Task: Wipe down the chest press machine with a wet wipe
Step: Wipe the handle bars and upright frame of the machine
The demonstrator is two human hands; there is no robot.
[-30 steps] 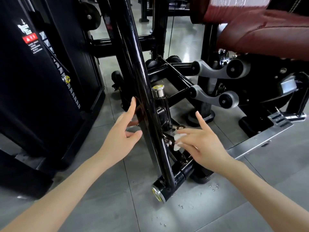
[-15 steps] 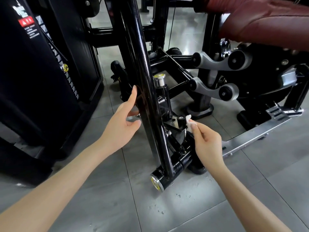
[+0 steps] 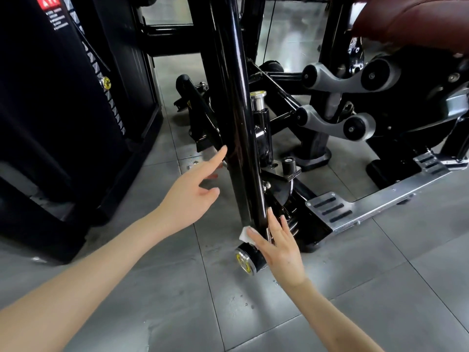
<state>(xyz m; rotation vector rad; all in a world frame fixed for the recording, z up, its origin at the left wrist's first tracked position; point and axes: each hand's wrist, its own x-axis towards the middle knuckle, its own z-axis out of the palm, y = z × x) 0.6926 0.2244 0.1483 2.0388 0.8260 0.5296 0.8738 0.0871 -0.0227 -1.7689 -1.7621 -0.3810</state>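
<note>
Low in the frame's centre, the right hand (image 3: 279, 246) presses a white wet wipe (image 3: 245, 235) flat under its fingers against the foot of the black upright tube (image 3: 236, 110). The left hand (image 3: 193, 196), open and empty, fingertips the tube higher up. By the look of it, most of the chest press machine remains unwiped.

Upper left, a red warning label (image 3: 48, 1) on the black shroud (image 3: 50, 97); its white print is unreadable.
</note>
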